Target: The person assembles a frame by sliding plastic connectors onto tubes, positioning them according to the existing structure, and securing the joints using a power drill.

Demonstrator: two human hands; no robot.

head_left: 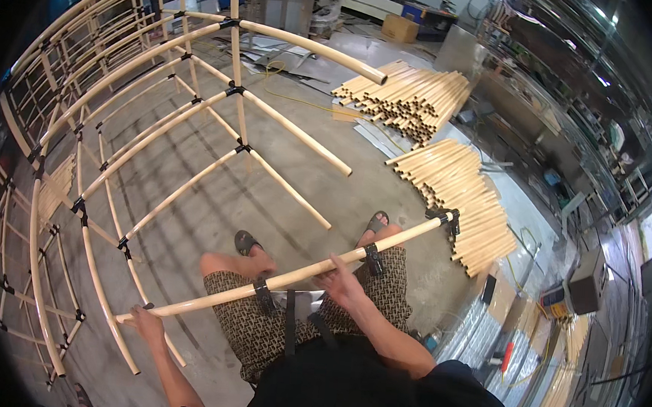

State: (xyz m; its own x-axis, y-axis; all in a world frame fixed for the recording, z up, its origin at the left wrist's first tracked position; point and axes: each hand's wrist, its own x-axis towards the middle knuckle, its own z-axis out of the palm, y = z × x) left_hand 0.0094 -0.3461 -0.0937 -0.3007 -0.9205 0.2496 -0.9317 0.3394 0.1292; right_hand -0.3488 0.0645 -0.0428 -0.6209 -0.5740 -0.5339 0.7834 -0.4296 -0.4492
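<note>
A long cream pipe (pixel 298 274) lies slantwise across my lap, its right end farther from me. It carries black joint clamps: one (pixel 264 296) over my left thigh, another (pixel 373 260) over my right thigh, and a pair (pixel 446 218) at the far right end. My left hand (pixel 149 326) is closed round the pipe's left end, beside the open ends of a pipe frame (pixel 168 143). Between the two thigh clamps, my right hand (pixel 342 282) grips the pipe from the near side. Its fingers are partly hidden under the pipe.
The frame's free pipe ends (pixel 343 168) jut out in front of me. Two stacks of cut pipes (pixel 417 96) (pixel 462 202) lie at the right. Beyond stands a cardboard box (pixel 400 29). Wrapped metal lengths (pixel 468 327) and a red-handled tool (pixel 507 357) lie at my right.
</note>
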